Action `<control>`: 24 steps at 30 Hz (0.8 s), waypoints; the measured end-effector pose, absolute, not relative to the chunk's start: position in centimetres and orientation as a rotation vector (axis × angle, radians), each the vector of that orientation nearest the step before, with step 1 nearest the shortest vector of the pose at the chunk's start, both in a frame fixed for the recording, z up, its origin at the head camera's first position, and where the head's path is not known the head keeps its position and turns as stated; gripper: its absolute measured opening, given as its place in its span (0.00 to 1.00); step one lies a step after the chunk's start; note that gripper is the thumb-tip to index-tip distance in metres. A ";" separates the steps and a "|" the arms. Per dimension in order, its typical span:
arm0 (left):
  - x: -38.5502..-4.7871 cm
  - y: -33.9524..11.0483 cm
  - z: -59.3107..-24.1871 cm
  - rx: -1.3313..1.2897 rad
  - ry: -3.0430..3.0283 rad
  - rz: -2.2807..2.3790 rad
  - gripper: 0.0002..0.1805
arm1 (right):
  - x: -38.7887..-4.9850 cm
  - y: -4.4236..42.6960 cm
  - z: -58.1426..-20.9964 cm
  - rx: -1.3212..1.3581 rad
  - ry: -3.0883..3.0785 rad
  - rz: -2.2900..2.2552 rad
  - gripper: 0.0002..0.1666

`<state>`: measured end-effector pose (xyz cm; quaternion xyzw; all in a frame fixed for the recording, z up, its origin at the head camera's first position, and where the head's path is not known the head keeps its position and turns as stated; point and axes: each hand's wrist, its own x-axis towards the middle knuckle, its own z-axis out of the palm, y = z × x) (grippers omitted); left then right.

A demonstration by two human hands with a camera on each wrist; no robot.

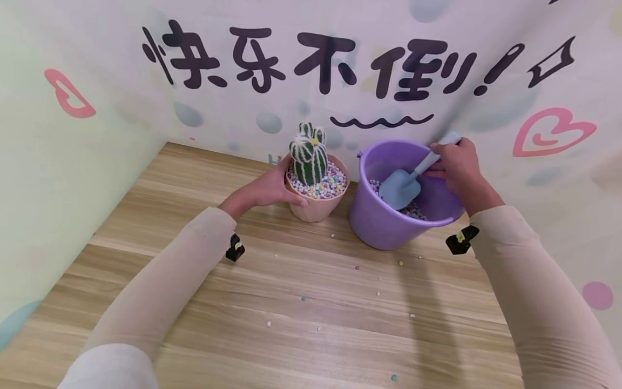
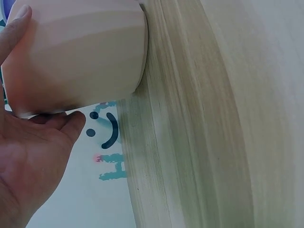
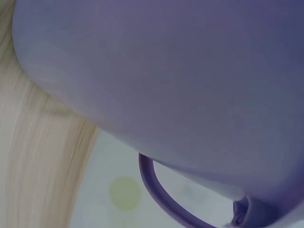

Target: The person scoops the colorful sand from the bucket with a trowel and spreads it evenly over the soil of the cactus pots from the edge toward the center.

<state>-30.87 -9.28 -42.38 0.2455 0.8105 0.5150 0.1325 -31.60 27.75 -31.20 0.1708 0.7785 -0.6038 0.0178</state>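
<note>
A pink flower pot (image 1: 312, 212) stands upright by the wall, holding a green cactus (image 1: 311, 162) with white ribs and colourful pebbles (image 1: 332, 186). My left hand (image 1: 267, 188) grips the pot's left side, thumb at the front. In the left wrist view, that hand (image 2: 33, 156) spans the pot (image 2: 80, 57). Right of it sits a purple bucket (image 1: 376, 227) with pebbles at its bottom. My right hand (image 1: 459, 162) holds a blue-grey hand shovel (image 1: 400, 189) by its handle, the blade tilted down inside the bucket. Only the bucket's outside (image 3: 166, 85) fills the right wrist view.
Loose pebbles lie scattered over the wooden tabletop (image 1: 233, 302), one of them teal (image 1: 394, 377). A printed cloth backdrop (image 1: 291, 111) rises close behind the pot and bucket. The bucket's curved purple handle (image 3: 156, 187) hangs beside it in the right wrist view.
</note>
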 end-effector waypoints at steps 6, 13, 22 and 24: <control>-30.1 -9.6 -42.4 0.693 2.436 1.412 0.67 | -30.5 28.7 -30.1 0.485 2.412 -1.781 0.40; -27.9 -11.7 -41.5 0.519 2.653 1.047 0.64 | -28.0 30.3 -29.3 0.437 2.532 -1.622 0.52; -24.3 -13.5 -39.0 0.617 2.958 0.686 0.51 | -23.5 30.2 -28.7 -0.006 3.007 -0.982 0.44; -23.5 -13.5 -38.4 0.652 3.014 0.631 0.49 | -22.7 29.7 -28.9 -0.157 3.089 -0.827 0.41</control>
